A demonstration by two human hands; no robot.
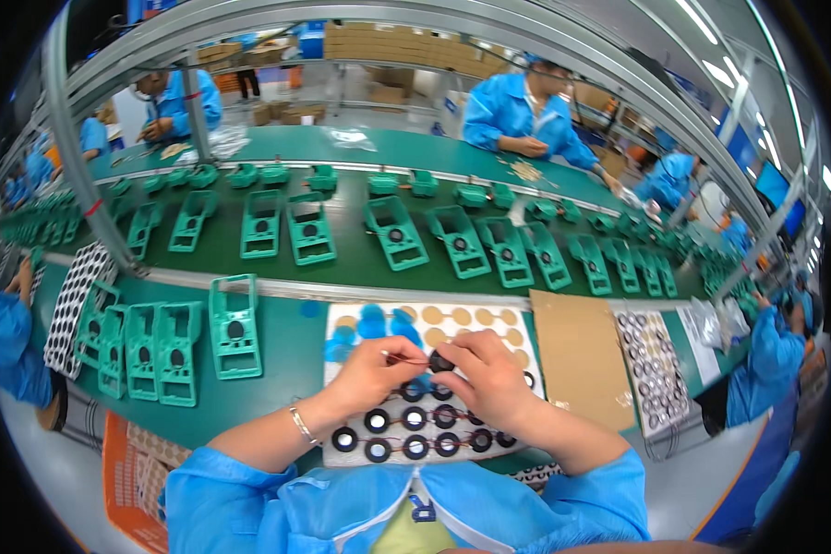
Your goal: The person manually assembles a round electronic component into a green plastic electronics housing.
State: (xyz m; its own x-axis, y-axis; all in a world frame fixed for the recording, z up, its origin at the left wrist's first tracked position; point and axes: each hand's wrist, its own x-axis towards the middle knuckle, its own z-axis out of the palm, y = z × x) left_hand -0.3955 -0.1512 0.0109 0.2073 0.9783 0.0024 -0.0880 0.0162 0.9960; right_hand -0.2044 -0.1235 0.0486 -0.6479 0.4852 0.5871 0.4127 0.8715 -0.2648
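Over a white foam tray (pixel 331 392), both my hands are close together. My right hand (pixel 489 374) grips a small round black speaker (pixel 440 361) between thumb and fingers. My left hand (pixel 377 374) is closed in a pinch on thin dark red wires (pixel 406 358) that run toward that speaker. Rows of similar speakers (pixel 415 418), with pale centres and red wires, lie in the near part of the tray. Toward its far side sit round tan discs (pixel 461 316) and translucent blue round films (pixel 372 321). My fingers cover part of the tray's middle.
Several green plastic housings (pixel 235 328) stand on the bench to the left; more ride the green conveyor (pixel 332 263) beyond. A cardboard sheet (pixel 577 360) and another speaker tray (pixel 651 369) lie right. An orange crate (pixel 115 475) is low left. Co-workers in blue sit around.
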